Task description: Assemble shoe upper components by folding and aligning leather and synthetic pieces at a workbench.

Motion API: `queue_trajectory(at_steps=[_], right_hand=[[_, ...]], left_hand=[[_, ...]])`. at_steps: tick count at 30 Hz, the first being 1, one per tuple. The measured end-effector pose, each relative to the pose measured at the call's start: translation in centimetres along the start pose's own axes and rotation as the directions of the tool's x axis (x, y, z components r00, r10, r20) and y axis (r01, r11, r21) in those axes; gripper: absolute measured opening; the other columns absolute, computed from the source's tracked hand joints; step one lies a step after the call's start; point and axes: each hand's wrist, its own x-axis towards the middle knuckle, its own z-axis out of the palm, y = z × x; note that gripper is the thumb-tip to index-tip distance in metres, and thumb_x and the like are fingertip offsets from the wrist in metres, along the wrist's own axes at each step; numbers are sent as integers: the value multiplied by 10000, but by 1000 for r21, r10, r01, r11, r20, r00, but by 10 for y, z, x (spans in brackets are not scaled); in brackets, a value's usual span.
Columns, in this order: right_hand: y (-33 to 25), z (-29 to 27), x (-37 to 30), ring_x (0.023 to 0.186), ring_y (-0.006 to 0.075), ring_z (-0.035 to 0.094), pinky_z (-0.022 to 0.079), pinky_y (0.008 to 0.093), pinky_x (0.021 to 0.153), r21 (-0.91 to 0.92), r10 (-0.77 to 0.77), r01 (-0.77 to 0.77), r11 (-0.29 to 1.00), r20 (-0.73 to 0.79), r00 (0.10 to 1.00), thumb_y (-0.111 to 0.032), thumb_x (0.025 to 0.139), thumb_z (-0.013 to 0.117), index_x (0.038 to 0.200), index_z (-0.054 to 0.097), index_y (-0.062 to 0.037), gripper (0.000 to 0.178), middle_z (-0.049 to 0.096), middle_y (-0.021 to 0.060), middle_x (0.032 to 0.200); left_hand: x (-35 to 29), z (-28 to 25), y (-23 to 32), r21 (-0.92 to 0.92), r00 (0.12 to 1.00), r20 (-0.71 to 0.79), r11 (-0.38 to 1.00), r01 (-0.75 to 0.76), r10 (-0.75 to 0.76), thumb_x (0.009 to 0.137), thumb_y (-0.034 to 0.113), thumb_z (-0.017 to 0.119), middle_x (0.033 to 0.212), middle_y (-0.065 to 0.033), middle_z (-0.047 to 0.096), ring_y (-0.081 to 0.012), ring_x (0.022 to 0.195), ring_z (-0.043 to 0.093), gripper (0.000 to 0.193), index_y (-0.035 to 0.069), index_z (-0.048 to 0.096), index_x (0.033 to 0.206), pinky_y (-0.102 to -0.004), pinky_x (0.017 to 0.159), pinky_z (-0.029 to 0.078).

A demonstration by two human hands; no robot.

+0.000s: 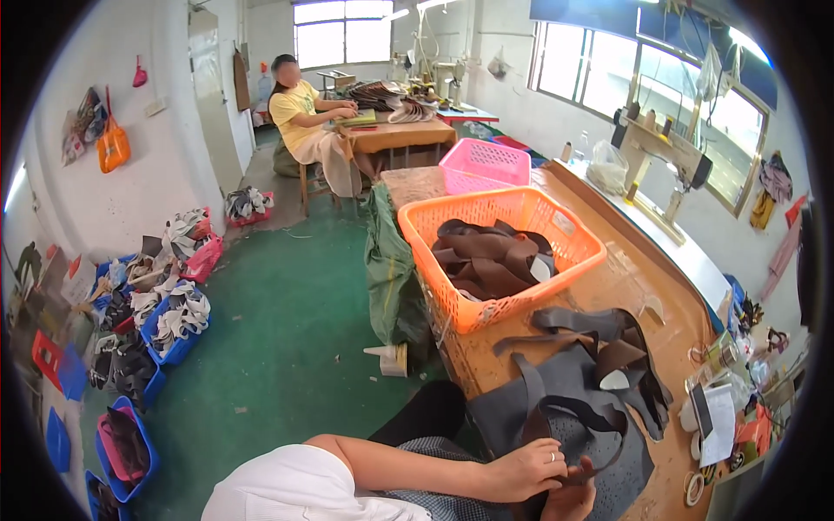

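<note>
My left hand [523, 471], a ring on one finger, has its fingers closed on a dark brown strap-like strip [599, 421]. Just below and to its right is my right hand [569, 501], with its fingertips closed about the end of the same strip. The strip loops up and over in front of both hands. Under them a dark grey sheet [630, 486] of leather-like material, dotted with small specks, lies on the table. More dark brown and black cut pieces [638, 365] are heaped just beyond, a small whitish patch among them.
An orange basket [452, 306] of brown pieces stands farther up the wooden table [486, 365], a pink basket [486, 165] behind it. A sewing machine [665, 174] is at the right. Blue bins [178, 347] of scraps line the left floor. Another person [300, 113] sits at a far table.
</note>
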Motion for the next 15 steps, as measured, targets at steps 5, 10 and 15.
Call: queue_trajectory(at_steps=[5,10,15], right_hand=[[3,11,-8,903,282,634,531,376,799,-57,-63,63,996,-13,998,-293,973,500,1223,544,38,417,637,171,1107],[9,28,-18,918,242,633,537,331,768,-252,-85,94,963,48,995,-119,978,512,1248,530,10,300,636,147,1103],[10,43,-9,1158,272,579,482,408,994,-172,-85,81,982,-16,996,-116,985,521,1326,463,-14,361,560,157,1279]], left_hand=[[-1,-5,4,-76,999,-45,997,5,-8,839,90,648,886,-114,545,-325,917,534,124,25,590,928,-422,961,408],[-6,-8,-2,-96,997,13,993,72,-71,862,132,663,886,-117,543,-323,905,548,149,24,598,941,-446,1011,400],[23,-44,-1,-70,977,105,978,194,-186,741,223,784,928,-125,618,-316,926,572,358,47,642,1019,-413,856,466]])
